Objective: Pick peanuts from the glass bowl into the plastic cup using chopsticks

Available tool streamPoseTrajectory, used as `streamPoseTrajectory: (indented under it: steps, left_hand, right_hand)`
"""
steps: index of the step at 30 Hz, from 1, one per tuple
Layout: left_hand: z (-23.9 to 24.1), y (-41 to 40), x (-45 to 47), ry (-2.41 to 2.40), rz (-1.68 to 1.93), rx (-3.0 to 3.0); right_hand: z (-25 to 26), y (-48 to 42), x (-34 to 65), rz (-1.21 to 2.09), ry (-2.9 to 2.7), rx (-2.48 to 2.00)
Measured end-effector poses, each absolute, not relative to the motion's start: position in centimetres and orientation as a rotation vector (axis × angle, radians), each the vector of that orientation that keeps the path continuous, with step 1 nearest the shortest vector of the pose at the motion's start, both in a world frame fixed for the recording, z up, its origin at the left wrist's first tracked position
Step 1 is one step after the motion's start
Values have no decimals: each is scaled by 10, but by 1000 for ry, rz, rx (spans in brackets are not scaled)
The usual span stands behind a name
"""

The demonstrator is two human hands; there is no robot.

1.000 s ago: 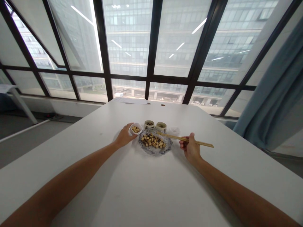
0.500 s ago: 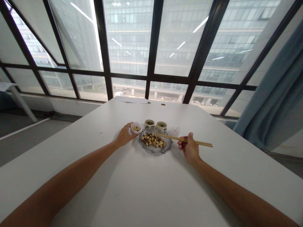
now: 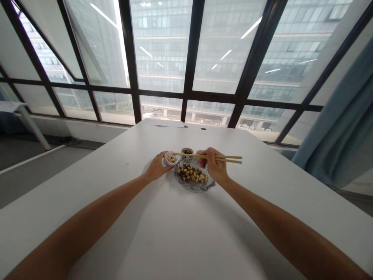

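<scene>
My left hand (image 3: 157, 168) grips a small white bowl (image 3: 167, 162) with a few pale nuts inside, just left of a clear glass dish (image 3: 194, 189). A pair of chopsticks (image 3: 229, 158) is held in my right hand (image 3: 215, 165), above the dish's right side. Their tips reach over the small bowl's rim; whether they pinch anything is too small to tell. In the dish lie nuts (image 3: 194, 174), mixed with darker seeds on the left. Behind it stand two cups, one cup (image 3: 187, 151) in plain sight and the other cup (image 3: 199, 152) mostly hidden by my right hand.
Everything stands on a long white table (image 3: 163, 233). Papers (image 3: 163, 123) lie at its far end, near a brown round spot (image 3: 203, 128). Large windows rise beyond, with a blue curtain (image 3: 338, 128) at the right.
My right hand has moved left with the chopsticks, bringing their tips from the glass dish to the small bowl. My right hand now covers part of one cup. The left hand keeps its hold.
</scene>
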State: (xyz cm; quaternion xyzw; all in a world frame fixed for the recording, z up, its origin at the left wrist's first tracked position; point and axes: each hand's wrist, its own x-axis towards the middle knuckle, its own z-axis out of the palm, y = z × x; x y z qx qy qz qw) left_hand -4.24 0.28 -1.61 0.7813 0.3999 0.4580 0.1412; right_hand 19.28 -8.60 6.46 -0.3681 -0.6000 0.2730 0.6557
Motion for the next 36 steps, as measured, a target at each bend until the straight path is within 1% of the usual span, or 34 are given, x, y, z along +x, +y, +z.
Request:
streamPoseTrajectory:
  steps: [2, 5, 11, 15, 20, 27, 36]
  left_hand:
    - [-15, 2, -42, 1170, 1316, 2252]
    - [-15, 1, -42, 1213, 1298, 2244]
    - [-12, -1, -41, 1236, 1286, 2227]
    - [-10, -3, -41, 1237, 1279, 2224]
    - [-12, -1, -41, 1247, 1272, 2214]
    - [-14, 2, -42, 1235, 1294, 2227]
    - [-14, 1, -40, 1256, 1284, 2219]
  right_hand:
    - [65, -76, 180, 658, -1466, -883]
    - [66, -71, 176, 666, -1462, -954]
    - [73, -90, 214, 579, -1389, -1033]
    - [71, -102, 231, 557, -1573, -1105]
    - [66, -105, 225, 492, -1848, -1099]
    - [66, -101, 217, 505, -1860, -1153]
    - [70, -108, 209, 441, -1894, -1168]
